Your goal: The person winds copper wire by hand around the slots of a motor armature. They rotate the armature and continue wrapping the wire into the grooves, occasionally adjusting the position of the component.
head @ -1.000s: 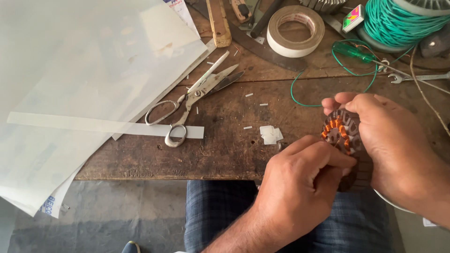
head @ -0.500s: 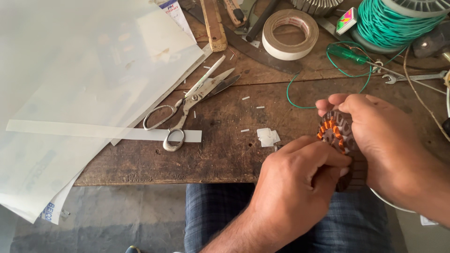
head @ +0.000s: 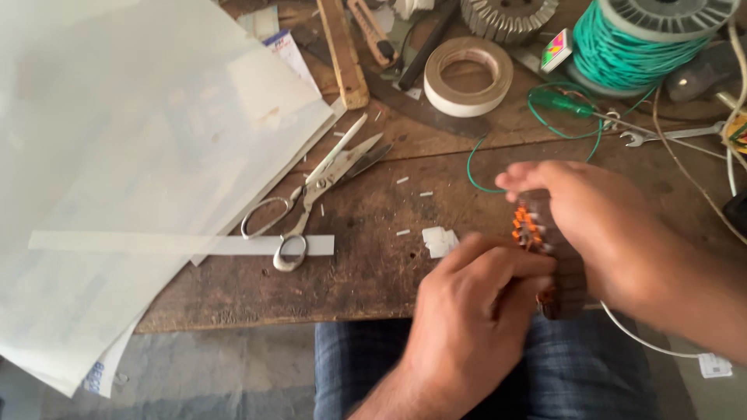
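Observation:
My right hand (head: 615,225) grips a small dark motor stator (head: 537,233) with orange copper windings, holding it just above the near edge of the wooden bench (head: 373,272). My left hand (head: 475,311) is closed, fingertips pressed against the stator's lower side; whether it pinches something small is hidden by blur. A thin green wire (head: 475,167) curls on the bench just beyond the stator. A small white paper scrap (head: 440,241) lies left of my hands.
Scissors (head: 311,194) lie on a white paper strip (head: 179,243) beside large translucent sheets (head: 117,155). At the back: tape roll (head: 467,75), green wire spool (head: 646,39), screwdriver (head: 564,101), spanner (head: 669,136), wooden stick (head: 342,50), toothed metal core (head: 510,15). My checked trousers (head: 583,373) show below.
The view has shifted slightly. My left hand has moved a little at the stator and is now blurred; my right hand still holds the stator in the same spot.

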`<state>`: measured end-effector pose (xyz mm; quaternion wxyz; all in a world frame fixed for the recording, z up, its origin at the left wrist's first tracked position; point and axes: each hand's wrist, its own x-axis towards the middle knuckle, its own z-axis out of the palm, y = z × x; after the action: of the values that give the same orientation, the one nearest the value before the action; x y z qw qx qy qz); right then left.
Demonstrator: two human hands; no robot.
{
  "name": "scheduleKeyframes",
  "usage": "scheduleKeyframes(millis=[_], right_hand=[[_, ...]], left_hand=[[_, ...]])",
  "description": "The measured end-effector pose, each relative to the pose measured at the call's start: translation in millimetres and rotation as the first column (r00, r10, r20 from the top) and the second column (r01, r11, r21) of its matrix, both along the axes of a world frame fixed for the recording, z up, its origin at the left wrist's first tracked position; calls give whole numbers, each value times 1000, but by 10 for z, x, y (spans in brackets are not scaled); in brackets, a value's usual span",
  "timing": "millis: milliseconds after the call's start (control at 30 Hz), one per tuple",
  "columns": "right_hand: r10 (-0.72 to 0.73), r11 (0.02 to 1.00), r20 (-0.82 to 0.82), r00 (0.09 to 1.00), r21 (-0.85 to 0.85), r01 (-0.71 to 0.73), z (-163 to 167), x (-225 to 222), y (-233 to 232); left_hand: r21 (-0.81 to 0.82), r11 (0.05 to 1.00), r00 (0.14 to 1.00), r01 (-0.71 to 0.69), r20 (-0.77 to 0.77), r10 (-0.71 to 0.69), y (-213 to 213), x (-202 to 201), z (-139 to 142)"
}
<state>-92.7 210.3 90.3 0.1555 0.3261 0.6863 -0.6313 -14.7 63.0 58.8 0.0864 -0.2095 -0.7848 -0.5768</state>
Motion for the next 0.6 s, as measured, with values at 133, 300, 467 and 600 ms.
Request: scheduleKeyframes(millis=[133,300,467,600], right_hand=[[-29,975,66,997,-217,43,-149,-122,287],[-87,972,-15,996,-220,82,-623,135,617],[19,965,-56,998,-261,-33,-774,238,617],[-43,962,35,998,-270,51,-639,344,506]], left_hand=[[-220,972,964,-78,-265,18,-131,-98,90],[-208,978,932,31,-347,-104,-173,-314,135],[-204,977,929,64,-345,-133,-124,-264,72],[-215,976,927,28,-361,-106,-114,-121,-2]])
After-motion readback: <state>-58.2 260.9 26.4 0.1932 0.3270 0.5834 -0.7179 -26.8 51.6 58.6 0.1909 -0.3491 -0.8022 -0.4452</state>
